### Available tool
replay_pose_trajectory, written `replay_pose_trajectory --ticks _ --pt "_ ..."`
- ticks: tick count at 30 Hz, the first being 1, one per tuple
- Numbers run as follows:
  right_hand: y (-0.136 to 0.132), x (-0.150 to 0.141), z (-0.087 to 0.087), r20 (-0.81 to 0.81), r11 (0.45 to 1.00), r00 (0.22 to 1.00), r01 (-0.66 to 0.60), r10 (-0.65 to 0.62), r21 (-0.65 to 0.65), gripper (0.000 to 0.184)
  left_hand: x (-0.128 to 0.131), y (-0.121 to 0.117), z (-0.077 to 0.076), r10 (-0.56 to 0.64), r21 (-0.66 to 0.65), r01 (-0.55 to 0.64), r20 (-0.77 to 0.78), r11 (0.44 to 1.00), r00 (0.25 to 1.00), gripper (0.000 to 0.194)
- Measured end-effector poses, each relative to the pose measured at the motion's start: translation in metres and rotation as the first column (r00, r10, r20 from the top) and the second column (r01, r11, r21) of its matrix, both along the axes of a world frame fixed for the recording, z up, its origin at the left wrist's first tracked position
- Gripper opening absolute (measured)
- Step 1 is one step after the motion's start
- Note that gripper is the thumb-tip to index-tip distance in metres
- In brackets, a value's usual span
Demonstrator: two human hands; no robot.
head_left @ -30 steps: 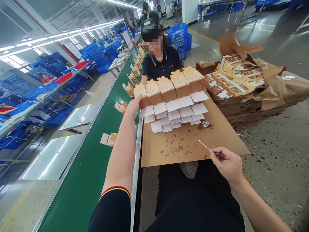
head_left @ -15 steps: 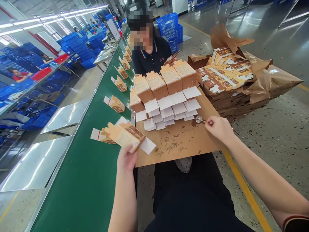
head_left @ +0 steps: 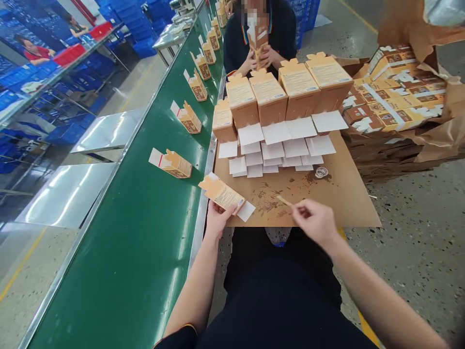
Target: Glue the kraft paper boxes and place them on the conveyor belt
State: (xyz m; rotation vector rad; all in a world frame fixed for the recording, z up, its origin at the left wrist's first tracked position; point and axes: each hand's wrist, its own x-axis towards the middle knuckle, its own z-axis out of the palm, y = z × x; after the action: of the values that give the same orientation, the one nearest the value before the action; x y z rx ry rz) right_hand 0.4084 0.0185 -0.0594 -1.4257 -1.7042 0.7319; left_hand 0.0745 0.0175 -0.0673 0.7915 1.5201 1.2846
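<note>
My left hand (head_left: 217,218) is closed around a tan-and-brown paper carton (head_left: 225,196), tilted over the near left corner of the brown board. A white flap sticks out at the carton's lower right end, and its notched tabs point up left. My right hand (head_left: 315,220) pinches a thin, pale stick (head_left: 285,200), whose tip is right of the carton and apart from it. Behind that hand, a small clear round dish (head_left: 321,172) sits among brown smudges. Stacked cartons (head_left: 300,92) stand at the board's far side, white flaps toward me.
A green conveyor belt (head_left: 145,252) runs along my left, bearing a row of open cartons (head_left: 178,164). Across the brown board (head_left: 341,208), a co-worker (head_left: 283,29) holds a carton in both hands. At right, an opened brown-paper bundle (head_left: 395,104) holds flat cartons.
My right hand has drawn the stick away from the dish, toward the carton. The carton in my left hand has come off the belt side over the board. The co-worker now holds a carton up.
</note>
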Motion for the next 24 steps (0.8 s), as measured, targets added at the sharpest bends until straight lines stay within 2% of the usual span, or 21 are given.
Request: replay_pose_trajectory --ticks 1,4,7,16,19,24 --pt "-0.011 -0.021 -0.008 -0.043 0.997 0.996 -0.075 0.076 0.013 0.021 0.001 -0.001 0.001 0.001 0.0 -0.001 0.0 1.0 1.0 0.082" --pt "-0.03 -0.069 -0.03 -0.018 0.984 0.987 -0.161 0.162 0.073 0.021 0.002 -0.002 0.003 0.006 0.009 -0.006 -0.005 1.0 1.0 0.081" --pt "-0.035 -0.087 -0.044 0.081 0.974 0.978 -0.199 0.191 0.107 0.027 0.003 -0.003 0.004 0.003 0.014 -0.002 -0.014 1.0 1.0 0.08" --pt "-0.04 -0.094 -0.054 0.155 0.939 0.949 -0.299 0.275 0.17 0.03 0.003 -0.004 0.005 -0.002 0.014 0.002 -0.028 1.0 1.0 0.079" --pt "-0.032 -0.087 -0.054 0.147 0.956 0.965 -0.239 0.216 0.167 0.029 0.006 -0.005 0.004 -0.006 0.034 0.007 -0.036 0.999 0.999 0.084" --pt "-0.021 -0.067 -0.046 0.027 0.991 0.998 -0.052 0.049 0.126 0.026 0.02 -0.015 -0.006 0.039 0.103 -0.027 -0.117 0.994 0.992 0.09"
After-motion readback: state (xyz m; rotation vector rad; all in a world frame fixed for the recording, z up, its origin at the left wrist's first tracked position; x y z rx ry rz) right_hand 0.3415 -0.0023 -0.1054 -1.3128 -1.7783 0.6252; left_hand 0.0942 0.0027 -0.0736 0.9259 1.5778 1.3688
